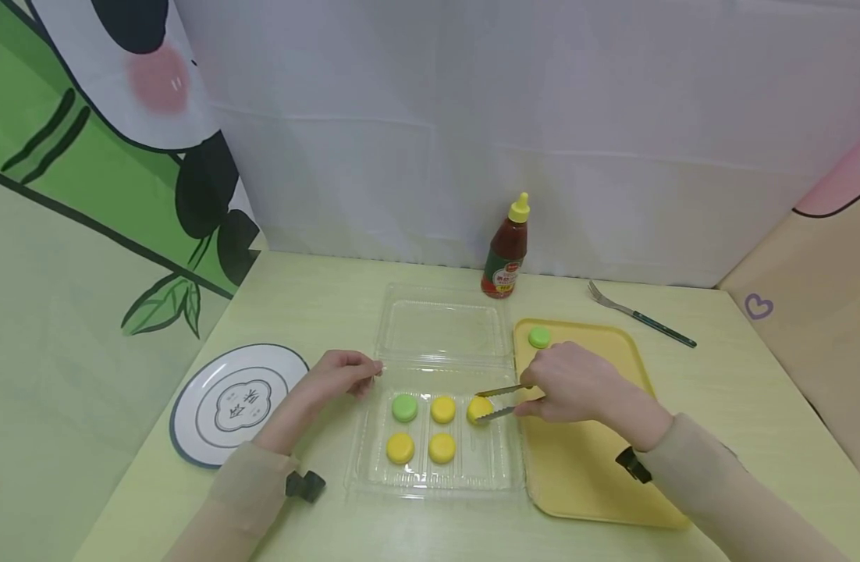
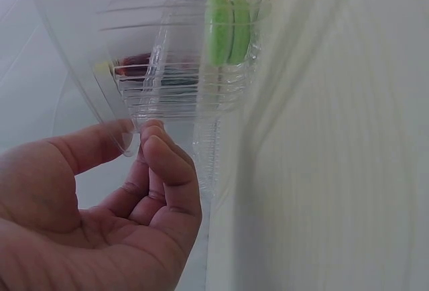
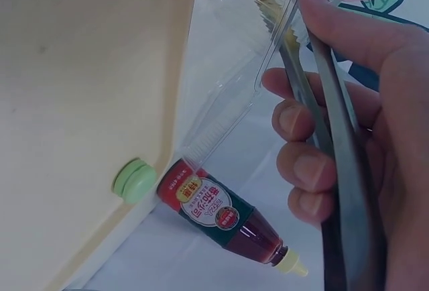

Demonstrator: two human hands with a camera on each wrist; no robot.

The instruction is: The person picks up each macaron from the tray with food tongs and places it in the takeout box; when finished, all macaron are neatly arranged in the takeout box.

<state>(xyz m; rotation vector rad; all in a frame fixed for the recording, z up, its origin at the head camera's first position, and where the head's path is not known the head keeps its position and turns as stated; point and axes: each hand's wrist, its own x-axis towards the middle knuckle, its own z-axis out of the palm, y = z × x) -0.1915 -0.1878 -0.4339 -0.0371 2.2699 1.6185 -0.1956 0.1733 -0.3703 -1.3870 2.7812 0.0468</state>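
Note:
In the head view, a clear plastic box (image 1: 482, 468) lies with its lid (image 1: 444, 328) folded back. My left hand (image 1: 340, 376) pinches the box's left edge between thumb and fingers, as the left wrist view also shows. Metal tongs (image 1: 502, 389) are gripped in my right hand (image 1: 573, 382). Their serrated tips are on either side of a yellow macaron (image 1: 478, 407) in the back right compartment; whether they squeeze it I cannot tell. A green macaron (image 1: 404, 407) and several yellow macarons (image 1: 442, 448) sit in the other compartments.
Right of the box is a yellow tray (image 1: 577, 484) with a green macaron (image 1: 539, 337) at its back left corner. A sauce bottle (image 1: 506, 257) stands behind, and a fork (image 1: 644, 318) lies at the back right. On the left rests a white plate (image 1: 198, 398).

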